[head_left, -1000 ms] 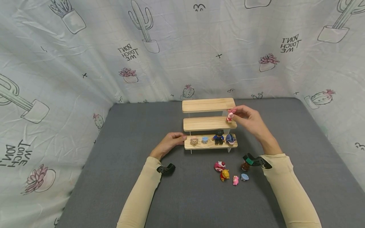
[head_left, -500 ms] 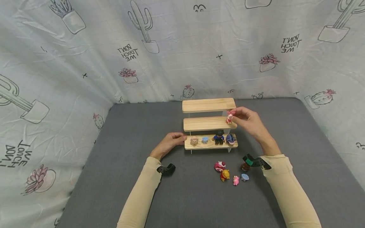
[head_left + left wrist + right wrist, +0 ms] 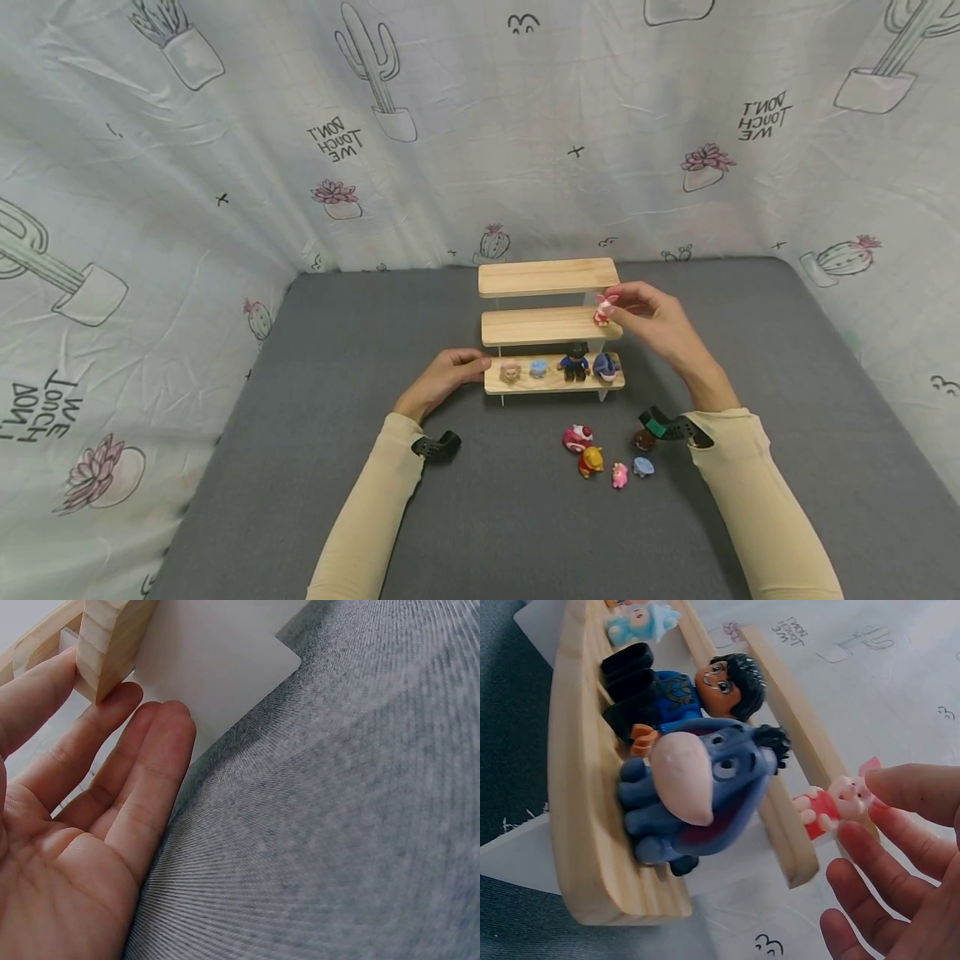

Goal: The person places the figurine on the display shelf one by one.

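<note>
Nearest to us, low in the frame and right of the middle, a small pink toy [image 3: 619, 475], a pale blue toy [image 3: 643, 467], a yellow bear [image 3: 591, 462], a dark pink toy [image 3: 577, 437] and a brown toy [image 3: 642, 440] are lying on the grey table [image 3: 495, 525]. The black wrist strap [image 3: 678, 425] is hanging partly over the brown toy, so a low swing of that arm could be knocking it away.

A bit farther, at the middle of the frame, the left grip [image 3: 448, 379] is pinching the left end of the bottom shelf [image 3: 551, 383]. A tan toy [image 3: 510, 371], a light blue toy [image 3: 538, 367], a black-haired doll [image 3: 574, 364] and a blue donkey [image 3: 606, 367] are sitting on it in a row. If the left grip pulls, they could be wobbling.

Behind, the right grip [image 3: 658, 321] is pinching the pink-eared toy [image 3: 603, 311] by its head. That toy is standing upright at the right end of the middle shelf [image 3: 540, 327]; I cannot tell if its feet are taking its weight. Being so near the end, it could be falling onto the donkey if the fingers snag its ears when letting go.

Farthest, the top shelf [image 3: 549, 277] is sitting just beside those fingers, and a bump could be shaking everything.
</note>
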`<state>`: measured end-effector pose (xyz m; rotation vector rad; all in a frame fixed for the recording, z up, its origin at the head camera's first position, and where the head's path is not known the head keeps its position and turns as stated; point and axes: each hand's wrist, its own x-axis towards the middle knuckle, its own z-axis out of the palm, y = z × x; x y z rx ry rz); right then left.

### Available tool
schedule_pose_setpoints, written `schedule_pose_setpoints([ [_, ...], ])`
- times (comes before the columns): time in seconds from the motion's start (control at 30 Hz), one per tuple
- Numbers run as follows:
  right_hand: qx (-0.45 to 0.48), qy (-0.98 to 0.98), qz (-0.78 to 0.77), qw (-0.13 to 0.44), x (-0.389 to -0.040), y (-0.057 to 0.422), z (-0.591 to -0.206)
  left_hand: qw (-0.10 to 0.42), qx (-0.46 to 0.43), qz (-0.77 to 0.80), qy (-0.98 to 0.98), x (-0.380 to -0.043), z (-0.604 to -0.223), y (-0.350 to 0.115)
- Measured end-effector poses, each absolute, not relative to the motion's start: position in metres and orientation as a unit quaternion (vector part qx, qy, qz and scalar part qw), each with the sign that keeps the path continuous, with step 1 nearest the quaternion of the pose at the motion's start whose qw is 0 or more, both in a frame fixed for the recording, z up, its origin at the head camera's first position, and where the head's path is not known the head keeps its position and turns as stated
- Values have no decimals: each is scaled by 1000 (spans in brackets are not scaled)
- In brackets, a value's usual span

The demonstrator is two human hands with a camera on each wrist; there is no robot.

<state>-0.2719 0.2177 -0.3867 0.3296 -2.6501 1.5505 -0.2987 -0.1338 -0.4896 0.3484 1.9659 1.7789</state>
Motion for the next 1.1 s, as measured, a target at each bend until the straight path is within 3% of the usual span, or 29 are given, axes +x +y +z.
schedule_pose_setpoints([
  [0.33,96,-859,501,35,-261,222,-379,230,121,644,719,-298,-492,-134],
  [0.67,124,-861,477,125,-242,226,-363,232,127,649,713,-299,-493,-134],
  [1.1,122,-866,461,147,-204,236,-346,233,121,647,716,-300,-493,-134],
])
